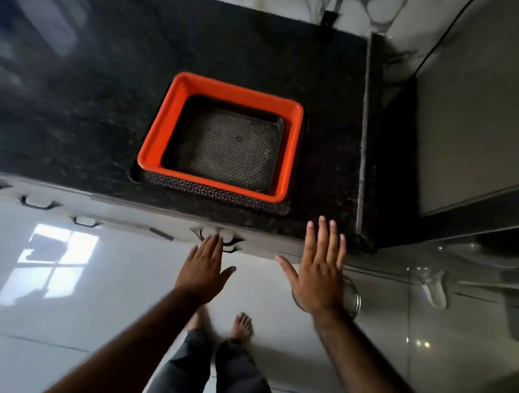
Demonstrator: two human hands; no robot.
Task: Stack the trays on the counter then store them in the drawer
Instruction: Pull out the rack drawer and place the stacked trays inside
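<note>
1. Both hands are open and hold nothing: the left hand [205, 269] reaches its fingertips to a drawer handle [221, 239]; the right hand [319, 268] is spread flat at the counter's [74, 106] front edge.
2. The trays sit nested near that front edge: an orange tray [161, 128] on a dark patterned tray [221, 195], a third dark tray [228, 146] inside.
3. Probably light, stiff, smooth plastic; grip the lowest rim at opposite sides.
4. No writing readable.

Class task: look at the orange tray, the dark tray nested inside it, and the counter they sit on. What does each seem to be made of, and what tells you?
Orange tray: probably moulded plastic, with a uniform bright colour, rounded corners and a soft sheen.
Dark tray: likely plastic too, with a fine lattice pattern across its base; metal cannot be ruled out.
Counter: looks like polished black granite, speckled and reflecting light.
</note>
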